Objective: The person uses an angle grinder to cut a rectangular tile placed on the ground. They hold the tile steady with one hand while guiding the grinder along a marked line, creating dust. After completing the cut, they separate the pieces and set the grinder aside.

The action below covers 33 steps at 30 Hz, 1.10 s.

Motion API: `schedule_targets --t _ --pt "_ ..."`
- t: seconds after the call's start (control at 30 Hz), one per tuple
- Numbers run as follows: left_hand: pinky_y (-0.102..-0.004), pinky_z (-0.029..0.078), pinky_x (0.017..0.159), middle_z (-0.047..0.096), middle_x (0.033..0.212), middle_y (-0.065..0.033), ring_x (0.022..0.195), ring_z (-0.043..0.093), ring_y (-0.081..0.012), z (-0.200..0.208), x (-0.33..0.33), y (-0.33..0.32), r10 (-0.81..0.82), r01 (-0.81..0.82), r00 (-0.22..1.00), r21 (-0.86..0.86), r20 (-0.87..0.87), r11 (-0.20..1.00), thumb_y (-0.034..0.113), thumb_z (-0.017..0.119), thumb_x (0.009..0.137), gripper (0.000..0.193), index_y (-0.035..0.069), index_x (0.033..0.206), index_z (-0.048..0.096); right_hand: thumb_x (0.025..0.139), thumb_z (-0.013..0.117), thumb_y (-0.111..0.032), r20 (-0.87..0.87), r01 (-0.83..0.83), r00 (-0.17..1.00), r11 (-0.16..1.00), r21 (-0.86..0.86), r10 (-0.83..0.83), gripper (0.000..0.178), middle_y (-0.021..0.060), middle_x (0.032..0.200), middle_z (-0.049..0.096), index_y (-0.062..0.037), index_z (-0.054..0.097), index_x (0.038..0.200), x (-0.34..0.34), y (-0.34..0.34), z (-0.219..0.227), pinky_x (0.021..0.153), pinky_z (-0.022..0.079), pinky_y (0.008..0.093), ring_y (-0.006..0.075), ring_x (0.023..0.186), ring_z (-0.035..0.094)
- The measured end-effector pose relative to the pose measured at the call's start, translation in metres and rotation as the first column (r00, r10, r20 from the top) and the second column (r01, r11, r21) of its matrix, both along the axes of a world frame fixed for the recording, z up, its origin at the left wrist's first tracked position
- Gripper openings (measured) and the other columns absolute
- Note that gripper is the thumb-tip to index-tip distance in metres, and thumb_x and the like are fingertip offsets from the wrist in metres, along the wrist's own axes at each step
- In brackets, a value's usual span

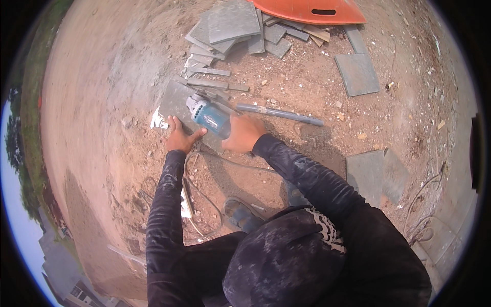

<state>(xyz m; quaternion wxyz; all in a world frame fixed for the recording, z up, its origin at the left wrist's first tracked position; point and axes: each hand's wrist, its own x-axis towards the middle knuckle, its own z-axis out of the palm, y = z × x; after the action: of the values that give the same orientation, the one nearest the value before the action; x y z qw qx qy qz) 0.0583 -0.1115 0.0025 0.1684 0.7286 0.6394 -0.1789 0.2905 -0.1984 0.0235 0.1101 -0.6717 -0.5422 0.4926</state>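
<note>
My right hand (244, 133) is wrapped round the body of a teal angle grinder (212, 118). Its grey head points to the far left, over a grey stone tile (175, 98) on the ground. Whether the disc touches the tile cannot be made out. At the tile's near left edge rests my left hand (181, 137), fingers stretched out and thumb apart, close to the grinder. Beyond the grinder lie several narrow cut strips of tile (207, 83). A grey pipe-like bar (280, 114) lies just right of my right hand.
Stacked grey tiles (232, 23) and offcuts lie at the back, beside an orange plastic tub (312, 11). Single tiles sit at right, one far (357, 75) and one nearer (364, 171). A cable (240, 165) winds over the dirt near my sandalled foot (243, 215).
</note>
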Motion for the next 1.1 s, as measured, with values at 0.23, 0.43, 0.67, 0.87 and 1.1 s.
schedule_targets --t 0.23,0.43,0.67,0.87,1.1 --pt "-0.0408 0.034 0.109 0.017 0.152 -0.033 0.137 0.034 -0.0417 0.007 0.01 0.0 -0.016 0.014 0.995 -0.028 -0.096 1.0 0.078 0.068 0.064 0.131 -0.015 0.144 0.019 0.063 0.07 -0.036 0.027 -0.03 0.999 0.999 0.015 0.029 0.057 0.022 0.098 0.068 0.0034 0.062 0.104 0.007 -0.004 0.007 0.081 0.054 0.0438 0.037 0.092 0.067" --pt "-0.0418 0.035 0.109 0.017 0.152 -0.0331 0.137 0.034 -0.0421 -0.005 -0.004 0.002 -0.035 0.035 0.999 0.01 -0.028 0.999 0.08 0.066 0.063 0.133 -0.015 0.144 0.019 0.063 0.07 -0.034 0.024 -0.041 0.999 0.999 -0.017 0.041 0.056 0.022 0.1 0.068 0.0033 0.062 0.105 0.006 0.0 0.014 0.082 0.055 0.0441 0.037 0.094 0.067" --pt "-0.0487 0.031 0.111 0.016 0.154 -0.0312 0.138 0.033 -0.0411 -0.007 -0.004 0.003 -0.024 0.024 0.999 0.006 -0.026 1.0 0.081 0.066 0.061 0.135 -0.013 0.144 0.018 0.063 0.07 -0.036 0.011 -0.045 0.999 0.998 -0.033 0.045 0.06 0.0228 0.1 0.068 0.0025 0.061 0.108 0.0 0.014 0.007 0.083 0.053 0.0443 0.0376 0.095 0.066" --pt "-0.0643 0.014 0.112 0.012 0.159 -0.0206 0.137 0.038 -0.0348 -0.006 -0.002 0.002 0.029 -0.029 0.997 0.0 -0.07 1.0 0.085 0.066 0.054 0.141 -0.006 0.149 0.016 0.063 0.071 -0.033 0.015 -0.018 1.0 1.0 0.001 0.018 0.056 0.0227 0.101 0.068 0.0036 0.063 0.105 -0.004 0.021 0.015 0.084 0.054 0.0429 0.0358 0.097 0.067" --pt "-0.0657 0.013 0.112 0.013 0.158 -0.0207 0.136 0.04 -0.0351 -0.013 -0.006 0.003 0.031 -0.03 0.998 0.011 -0.048 0.999 0.085 0.066 0.054 0.141 -0.007 0.148 0.016 0.064 0.072 -0.035 0.028 -0.035 0.999 0.999 0.001 0.035 0.062 0.0226 0.102 0.068 0.0043 0.06 0.111 -0.007 0.023 0.01 0.084 0.054 0.0436 0.037 0.097 0.067"
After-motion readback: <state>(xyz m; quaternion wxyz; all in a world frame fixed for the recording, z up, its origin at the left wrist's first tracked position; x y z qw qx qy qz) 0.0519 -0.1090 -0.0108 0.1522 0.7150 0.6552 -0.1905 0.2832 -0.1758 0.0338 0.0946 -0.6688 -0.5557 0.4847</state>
